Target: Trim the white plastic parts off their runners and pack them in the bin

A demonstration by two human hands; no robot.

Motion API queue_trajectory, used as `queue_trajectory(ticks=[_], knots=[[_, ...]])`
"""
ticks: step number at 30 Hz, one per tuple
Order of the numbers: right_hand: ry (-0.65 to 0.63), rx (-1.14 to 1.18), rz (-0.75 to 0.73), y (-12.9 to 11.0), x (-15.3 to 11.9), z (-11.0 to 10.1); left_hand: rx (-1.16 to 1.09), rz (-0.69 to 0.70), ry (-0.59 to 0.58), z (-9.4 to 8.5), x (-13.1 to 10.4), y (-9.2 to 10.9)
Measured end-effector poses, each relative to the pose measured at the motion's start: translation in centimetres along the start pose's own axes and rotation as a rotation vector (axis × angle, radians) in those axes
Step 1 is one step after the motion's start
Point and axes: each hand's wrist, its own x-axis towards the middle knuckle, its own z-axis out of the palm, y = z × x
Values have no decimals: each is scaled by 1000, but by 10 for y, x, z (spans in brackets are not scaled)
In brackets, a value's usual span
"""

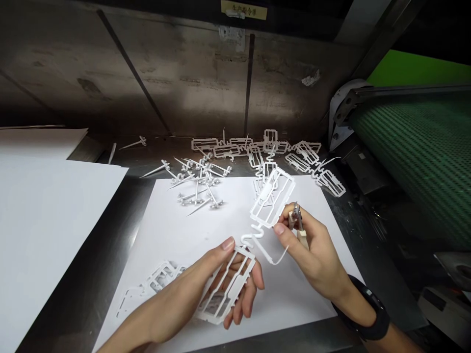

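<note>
My left hand [206, 279] holds the lower white plastic frame [227, 284] of a joined pair, thumb on its upper edge and fingers behind it. A curly white runner [253, 237] with a thin bent tail links it to the upper white frame [273, 197]. My right hand [312, 250] pinches the lower right corner of that upper frame between thumb and finger. Small metal-tipped nippers [299, 223] also sit in my right hand, their handles partly hidden by the fingers. Beyond my left forearm, several loose white frames [160, 275] lie on the white sheet [176, 230].
Cut white runner pieces [200, 181] lie in a pile past the sheet's far edge and on it. More joined frames [253, 149] lie at the back. White paper [44, 206] covers the left side; a green conveyor belt [419, 152] stands at the right.
</note>
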Motion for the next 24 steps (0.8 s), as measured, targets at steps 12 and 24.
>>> queue_trajectory(ticks=[12, 24], knots=[[141, -85, -1, -1, 5, -14, 127, 414, 369, -3, 7, 0], [-322, -370, 152, -2, -1, 7, 661, 429, 468, -3, 3, 2]])
